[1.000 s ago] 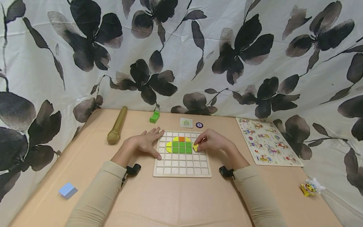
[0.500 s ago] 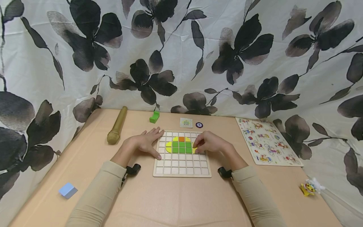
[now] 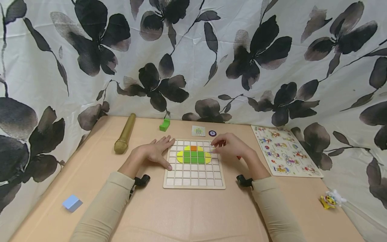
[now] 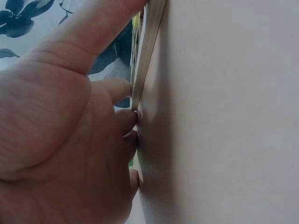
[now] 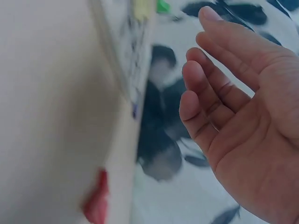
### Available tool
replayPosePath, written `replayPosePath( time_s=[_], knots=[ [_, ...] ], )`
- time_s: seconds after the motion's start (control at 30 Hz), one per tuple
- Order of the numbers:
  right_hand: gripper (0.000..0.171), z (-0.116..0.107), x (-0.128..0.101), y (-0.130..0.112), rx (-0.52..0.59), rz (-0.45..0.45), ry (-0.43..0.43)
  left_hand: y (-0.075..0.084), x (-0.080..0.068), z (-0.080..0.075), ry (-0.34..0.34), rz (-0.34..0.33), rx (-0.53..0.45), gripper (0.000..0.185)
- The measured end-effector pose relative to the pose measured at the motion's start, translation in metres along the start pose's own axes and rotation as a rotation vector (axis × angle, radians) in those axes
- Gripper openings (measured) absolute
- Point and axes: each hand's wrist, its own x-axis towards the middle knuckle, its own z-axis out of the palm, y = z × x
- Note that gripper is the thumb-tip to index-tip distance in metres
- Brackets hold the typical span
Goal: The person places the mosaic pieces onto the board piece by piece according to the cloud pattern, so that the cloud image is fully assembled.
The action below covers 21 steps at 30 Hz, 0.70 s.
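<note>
A white grid board with a wooden rim lies in front of the person. Green squares, an orange square and yellow rounded pieces form a shape in its cells. My left hand rests at the board's left edge, its fingers spread and thumb on the rim. My right hand hovers over the board's upper right edge. In the right wrist view, its loosely bent fingers hold nothing. A red piece lies on the table, mostly hidden behind the right wrist in the head view.
Behind the board are a green block, a small pattern card and a dark round token. A gold microphone and a blue block lie left. A picture board and a small yellow toy are right.
My right hand has set the yellow piece beside the green squares and let it go. It has since lifted away up and to the right, exposing the red piece. My left hand stays put.
</note>
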Motion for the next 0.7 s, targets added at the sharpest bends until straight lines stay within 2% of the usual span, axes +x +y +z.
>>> replayPosePath(
  time_s=[0.1, 0.2, 0.4, 0.7],
  knots=[
    [0.032, -0.019, -0.007, 0.008, -0.001, 0.007, 0.076, 0.0, 0.0, 0.0, -0.001, 0.0, 0.002, 0.132],
    [0.033, -0.034, -0.016, 0.017, 0.023, 0.024, 0.102, -0.001, 0.0, 0.0, -0.002, 0.0, 0.003, 0.132],
    [0.035, -0.051, -0.029, 0.036, 0.03, 0.07, 0.066, -0.002, 0.001, 0.0, 0.0, 0.003, 0.001, 0.133],
    [0.024, -0.049, -0.036, 0.065, -0.002, 0.203, -0.01, -0.003, 0.002, 0.0, -0.006, 0.004, 0.009, 0.133]
  ],
)
